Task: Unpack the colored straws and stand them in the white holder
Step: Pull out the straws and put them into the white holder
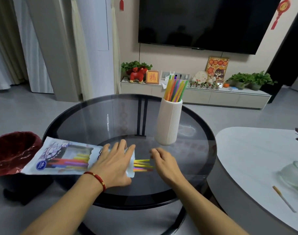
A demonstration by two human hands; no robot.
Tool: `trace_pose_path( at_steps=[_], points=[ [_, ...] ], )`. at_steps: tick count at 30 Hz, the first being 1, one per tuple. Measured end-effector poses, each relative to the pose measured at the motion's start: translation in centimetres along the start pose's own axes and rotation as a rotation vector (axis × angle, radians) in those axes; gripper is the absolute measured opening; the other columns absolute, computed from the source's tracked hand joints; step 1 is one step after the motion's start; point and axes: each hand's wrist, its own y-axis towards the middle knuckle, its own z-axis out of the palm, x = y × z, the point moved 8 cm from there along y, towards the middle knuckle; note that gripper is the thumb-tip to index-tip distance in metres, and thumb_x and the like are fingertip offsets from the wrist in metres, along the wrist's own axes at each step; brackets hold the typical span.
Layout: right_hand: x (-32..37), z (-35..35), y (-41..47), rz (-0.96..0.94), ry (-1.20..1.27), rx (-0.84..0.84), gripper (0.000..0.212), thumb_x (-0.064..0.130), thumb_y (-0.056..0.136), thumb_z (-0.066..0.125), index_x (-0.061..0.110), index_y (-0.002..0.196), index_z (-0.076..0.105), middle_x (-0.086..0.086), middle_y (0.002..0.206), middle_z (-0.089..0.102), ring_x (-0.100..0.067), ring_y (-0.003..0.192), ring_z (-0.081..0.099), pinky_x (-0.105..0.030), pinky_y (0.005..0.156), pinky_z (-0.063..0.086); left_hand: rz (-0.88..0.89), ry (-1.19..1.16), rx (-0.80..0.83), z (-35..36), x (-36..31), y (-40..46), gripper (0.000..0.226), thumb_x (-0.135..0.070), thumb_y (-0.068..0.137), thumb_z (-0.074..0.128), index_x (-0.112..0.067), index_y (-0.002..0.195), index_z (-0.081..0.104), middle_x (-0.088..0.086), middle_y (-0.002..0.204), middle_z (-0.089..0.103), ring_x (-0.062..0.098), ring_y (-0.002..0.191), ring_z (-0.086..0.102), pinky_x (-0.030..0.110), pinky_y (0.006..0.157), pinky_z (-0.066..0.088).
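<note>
A white ribbed holder (pixel 169 122) stands on the round glass table (pixel 94 122), with several colored straws (pixel 176 89) upright in it. A straw packet (pixel 60 160) lies flat at the table's left edge, its open end facing right. My left hand (pixel 113 164) presses flat on the packet's open end. Several straw tips (pixel 142 165), yellow, pink and red, stick out of the opening. My right hand (pixel 163 162) sits just right of them, fingers curled at the tips; whether they grip a straw is unclear.
A bin lined with a red bag (pixel 11 151) stands left of the table, under the packet's far end. A white side table (pixel 256 160) on the right carries a single loose straw (pixel 283 198) and a glass bowl (pixel 295 175). A TV console stands behind.
</note>
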Motion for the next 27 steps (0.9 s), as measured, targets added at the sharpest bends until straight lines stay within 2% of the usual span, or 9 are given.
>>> trace_pose_path(
  at_steps=[3, 7, 9, 10, 12, 15, 18, 22, 27],
  points=[
    [0.0, 1.5, -0.2, 0.058, 0.164, 0.034, 0.038, 0.032, 0.108, 0.04, 0.017, 0.101, 0.074, -0.005, 0.106, 0.075, -0.026, 0.101, 0.069, -0.049, 0.094, 0.058, 0.036, 0.124, -0.102, -2.2, -0.8, 0.1, 0.101, -0.052, 0.062, 0.062, -0.018, 0.149, 0.026, 0.005, 0.123, 0.035, 0.028, 0.114, 0.044, 0.053, 0.104, 0.032],
    [0.7, 2.8, -0.4, 0.021, 0.239, 0.065, 0.046, 0.036, 0.11, 0.035, 0.009, 0.099, 0.072, -0.015, 0.1, 0.076, -0.027, 0.091, 0.07, -0.053, 0.092, 0.055, 0.078, 0.311, -0.156, -4.8, -1.6, 0.6, 0.103, -0.047, 0.067, 0.07, -0.013, 0.151, 0.021, 0.014, 0.135, 0.036, 0.032, 0.121, 0.042, 0.062, 0.111, 0.023],
    [0.9, 3.2, -0.4, 0.008, 0.274, 0.084, 0.049, 0.042, 0.111, 0.035, 0.008, 0.103, 0.069, -0.015, 0.095, 0.076, -0.019, 0.074, 0.069, -0.047, 0.079, 0.057, 0.107, 0.404, -0.173, -6.1, -1.9, 1.0, 0.107, -0.045, 0.068, 0.075, -0.011, 0.152, 0.017, 0.018, 0.14, 0.033, 0.035, 0.126, 0.04, 0.066, 0.112, 0.018],
    [0.8, 3.2, -0.4, 0.013, 0.319, 0.098, 0.049, 0.044, 0.112, 0.035, 0.01, 0.105, 0.069, -0.01, 0.093, 0.077, -0.015, 0.067, 0.069, -0.038, 0.067, 0.056, 0.133, 0.438, -0.186, -6.5, -2.3, 1.2, 0.109, -0.044, 0.068, 0.077, -0.011, 0.152, 0.015, 0.02, 0.142, 0.032, 0.036, 0.127, 0.04, 0.067, 0.113, 0.017],
    [0.8, 4.0, -0.4, 0.07, 0.528, 0.15, 0.046, 0.044, 0.112, 0.037, 0.014, 0.11, 0.071, 0.0, 0.089, 0.079, -0.013, 0.06, 0.068, -0.025, 0.05, 0.046, 0.183, 0.505, -0.199, -7.1, -2.6, 1.4, 0.113, -0.04, 0.066, 0.081, -0.009, 0.152, 0.015, 0.023, 0.144, 0.031, 0.039, 0.129, 0.04, 0.069, 0.113, 0.015],
    [0.8, 5.0, -0.2, 0.125, 0.749, 0.21, 0.041, 0.045, 0.11, 0.046, 0.015, 0.101, 0.074, -0.004, 0.077, 0.074, -0.018, 0.055, 0.061, -0.024, 0.044, 0.036, 0.227, 0.562, -0.196, -6.9, -2.8, 1.4, 0.118, -0.035, 0.061, 0.086, -0.007, 0.152, 0.015, 0.025, 0.143, 0.031, 0.041, 0.129, 0.04, 0.07, 0.113, 0.014],
    [0.2, 4.3, 0.4, 0.1, 0.69, 0.132, 0.033, 0.036, 0.105, 0.06, 0.011, 0.09, 0.075, -0.011, 0.067, 0.066, -0.012, 0.048, 0.054, -0.022, 0.041, 0.033, 0.179, 0.517, -0.199, -6.1, -1.7, 1.2, 0.116, -0.035, 0.06, 0.084, -0.009, 0.152, 0.019, 0.023, 0.141, 0.033, 0.038, 0.126, 0.042, 0.069, 0.113, 0.015],
    [-1.1, 1.8, 1.3, 0.086, 0.587, -0.009, 0.022, 0.026, 0.101, 0.069, 0.009, 0.092, 0.078, -0.002, 0.053, 0.064, -0.009, 0.042, 0.05, -0.02, 0.039, 0.035, 0.019, 0.335, -0.112, -3.0, 1.0, 0.8, 0.111, -0.043, 0.068, 0.076, -0.017, 0.154, 0.012, 0.017, 0.144, 0.029, 0.034, 0.132, 0.037, 0.068, 0.115, 0.01],
    [-3.0, -2.0, 2.7, 0.046, 0.521, 0.005, 0.016, 0.017, 0.097, 0.074, 0.002, 0.094, 0.078, -0.007, 0.054, 0.065, -0.011, 0.043, 0.05, -0.018, 0.043, 0.042, -0.111, 0.124, -0.018, 0.7, 3.2, 0.7, 0.114, -0.038, 0.067, 0.073, -0.026, 0.156, 0.002, 0.008, 0.142, 0.023, 0.03, 0.137, 0.029, 0.068, 0.117, 0.001]
  ],
)
